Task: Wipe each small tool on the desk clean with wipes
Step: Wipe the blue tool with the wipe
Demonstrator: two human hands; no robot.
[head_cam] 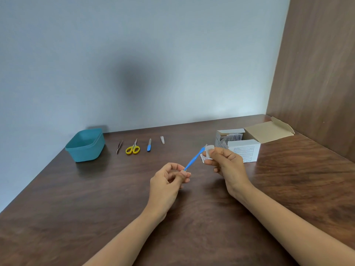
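- Dark wood tabletop (76, 208) runs back to a pale wall (134, 54), with a brown wood panel (317, 73) closing off the right side.
- A blue tool (194, 158) spans the gap between the two hands, held above the tabletop and slanting up from lower left to upper right.
- The left hand (167, 181) pinches the tool's lower end between curled fingertips and thumb.
- The right hand (226, 164) grips a white wipe (209, 148) folded round the tool's upper tip, its other fingers curled in.
- Just behind the right hand stands an open white box (244, 150), flap up, with sachets showing inside.
- A torn sachet (203, 158) lies on the tabletop below the wipe.
- Near the wall, well apart from the hands, four tools lie in a row: tweezers (119, 146), yellow-handled scissors (133, 148), a blue-handled file (149, 145) and a small metal tool (162, 140).
- A teal tub (86, 145) sits to the left of the tweezers.
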